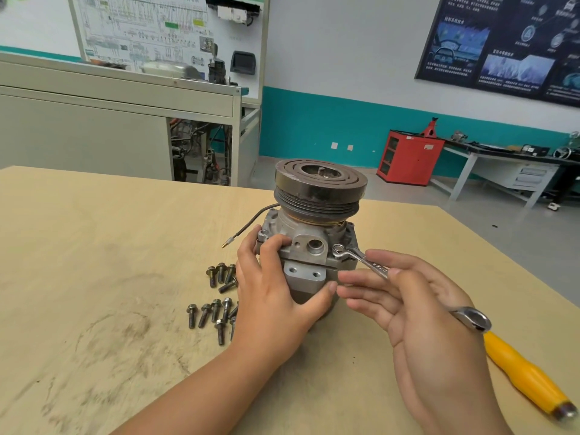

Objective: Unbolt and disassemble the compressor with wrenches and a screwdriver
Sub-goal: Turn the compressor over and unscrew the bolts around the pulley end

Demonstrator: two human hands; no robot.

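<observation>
Head view: the compressor point(317, 233) stands upright near the middle of the table point(94, 246), pulley point(320, 183) uppermost, with a threaded shaft end showing in the pulley centre. A dark wire point(254, 219) leaves the housing on its left side and ends in a small brass-coloured tip above the table.

Left hand point(270, 296): grips the housing from the left. The fingers are curled over the upper flange; the thumb lies across the lower front of the body.

Right hand point(417, 315): palm turned up, just right of the housing. It holds the wrench point(361, 257) pinched between thumb and index finger; the other fingers are loosely extended toward the compressor. The far end of the wrench sits on a fastener at the right edge of the flange. The near end projects past the heel of the hand.

Bolts point(213, 312): a loose group lies on the table just left of the compressor, partly hidden behind the left hand, in two clusters, all heads up or tilted.

Screwdriver point(524, 375): yellow handle, lying on the table to the right of the right hand, untouched.

Beyond the table: a grey bench with a wiring board at left, a red cabinet point(411, 158) against the teal-banded wall.
</observation>
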